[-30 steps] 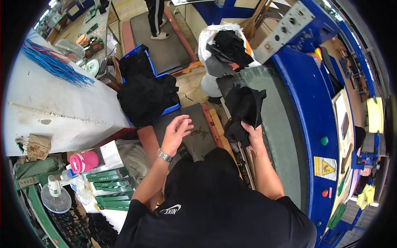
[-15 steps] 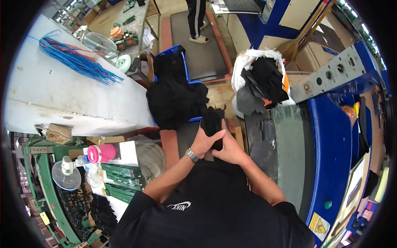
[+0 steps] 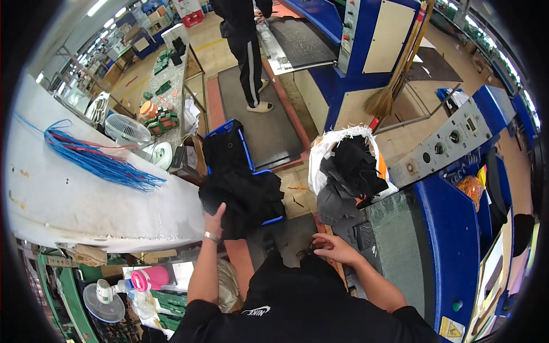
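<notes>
A heap of black cut fabric pieces overflows blue plastic crates in front of me. At the heap's near left edge is my left hand, a metal-banded watch on its wrist. Its thumb lies over black material and the other fingers are mostly hidden, gripping the edge. My right hand hovers apart from the heap, near my body at right, fingers loosely bent and spread, with nothing plainly in them. Beyond it stands a white woven sack stuffed with black and grey scraps.
At right are a blue machine with a control panel and a green work surface. Blue strands lie on a white surface at left. Further off, a person stands on a dark mat; a broom leans nearby.
My hands have parted from the black bundle they held together. The left has moved forward-left to the heap; the right has moved right, without the bundle. The view has tilted upward.
</notes>
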{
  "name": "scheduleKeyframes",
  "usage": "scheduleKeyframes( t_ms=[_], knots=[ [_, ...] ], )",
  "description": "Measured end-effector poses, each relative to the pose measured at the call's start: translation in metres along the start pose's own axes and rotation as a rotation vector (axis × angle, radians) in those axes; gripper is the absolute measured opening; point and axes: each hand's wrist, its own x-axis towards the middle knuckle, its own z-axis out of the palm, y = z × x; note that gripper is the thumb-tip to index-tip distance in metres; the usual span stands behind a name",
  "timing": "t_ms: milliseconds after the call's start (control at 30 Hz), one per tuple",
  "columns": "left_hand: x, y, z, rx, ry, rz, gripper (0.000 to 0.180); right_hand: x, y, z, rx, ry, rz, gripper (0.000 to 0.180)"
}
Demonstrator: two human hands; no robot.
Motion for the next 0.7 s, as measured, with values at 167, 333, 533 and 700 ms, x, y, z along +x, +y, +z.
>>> scheduleKeyframes(
  t_ms=[167, 333, 533, 700],
  knots=[
    [-0.017, -0.126, -0.133, 0.701, 0.074, -0.372, 0.074, 0.006, -0.011, 0.015, 0.027, 0.050, 0.057, 0.061],
    [-0.147, -0.199, -0.136, 0.639, -0.170, -0.765, 0.066, 0.005, -0.009, 0.024, 0.070, 0.145, 0.143, 0.057],
    [-0.219, -0.183, -0.123, 0.429, -0.039, -0.953, 0.063, 0.015, 0.008, 0.021, -0.006, 0.075, 0.137, 0.059],
    [-0.220, -0.170, -0.110, 0.325, 0.032, -0.897, 0.060, 0.027, -0.008, 0.002, -0.130, 0.006, 0.139, 0.059]
  ],
)
